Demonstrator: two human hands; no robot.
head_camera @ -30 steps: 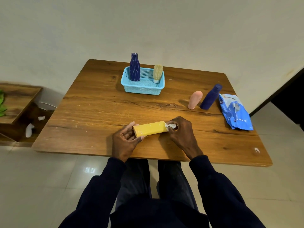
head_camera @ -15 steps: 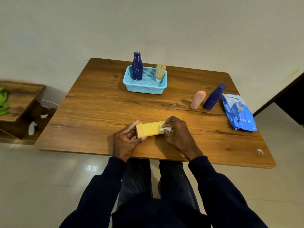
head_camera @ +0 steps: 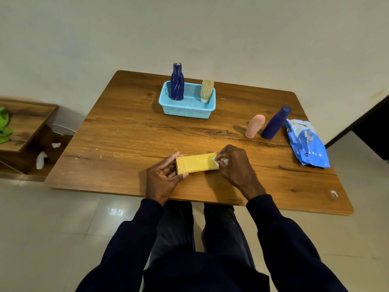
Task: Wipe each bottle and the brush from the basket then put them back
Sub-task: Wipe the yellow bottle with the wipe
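A yellow bottle (head_camera: 196, 163) lies on its side near the table's front edge. My left hand (head_camera: 163, 179) grips its left end. My right hand (head_camera: 235, 165) pinches a white wipe (head_camera: 219, 161) against the bottle's right end. At the back, a light blue basket (head_camera: 187, 109) holds an upright dark blue bottle (head_camera: 176, 83) and a brush (head_camera: 206, 89) with pale bristles. On the right of the table stand a pink bottle (head_camera: 254, 126) and another dark blue bottle (head_camera: 275, 123).
A blue wipes packet (head_camera: 307, 144) lies at the table's right edge. The wooden table (head_camera: 126, 133) ends just before my knees. A low wooden shelf (head_camera: 23, 131) with a green cloth and white scraps stands on the left.
My right hand slid the wipe leftward along the yellow bottle, then back toward its right end. The left hand kept its grip on the left end.
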